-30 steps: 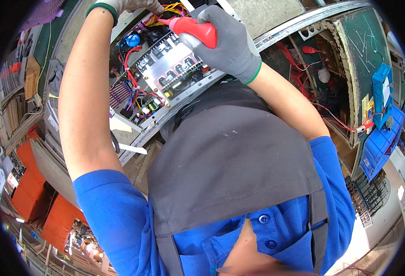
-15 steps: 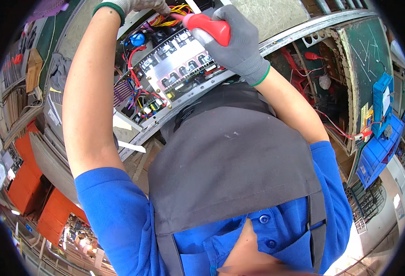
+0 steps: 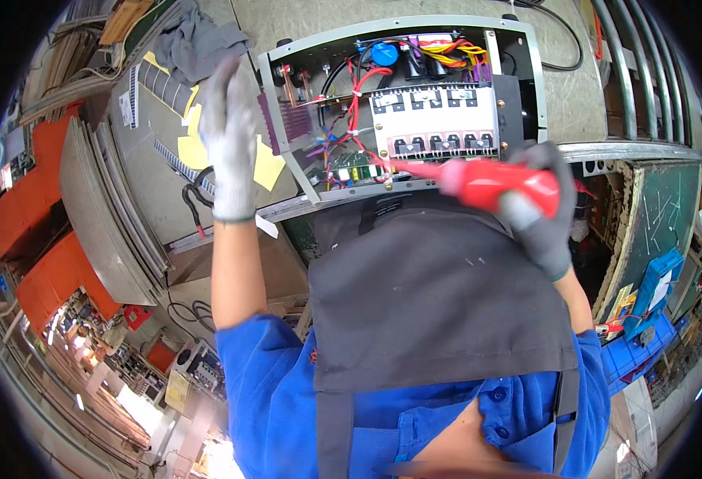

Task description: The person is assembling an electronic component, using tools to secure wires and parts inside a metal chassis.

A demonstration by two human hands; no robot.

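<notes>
A red squeeze bottle (image 3: 478, 180) with a long thin pink nozzle is gripped in my right hand (image 3: 549, 227), which wears a grey glove. The bottle lies nearly level, its nozzle pointing left over the near edge of an open metal equipment case (image 3: 438, 190). Inside the case sit a white plate (image 3: 438, 121) with rows of black components, a blue round part (image 3: 384, 54) and red, yellow and black wires. My left hand (image 3: 233, 144), in a pale glove, is raised left of the case, apart from it. Its fingers look stretched out, though motion blurs them.
A grey cloth (image 3: 199, 40) and yellow paper pieces (image 3: 268, 166) lie on the bench to the left. Metal bars (image 3: 646, 80) stand at the far right. A blue crate (image 3: 638, 347) and a green board (image 3: 662, 215) are at right. Orange panels (image 3: 35, 195) stand left.
Both hands have come away from the wires at the case's far side. My left hand moved left and nearer; my right hand brought the bottle nearer and right. The view has shifted.
</notes>
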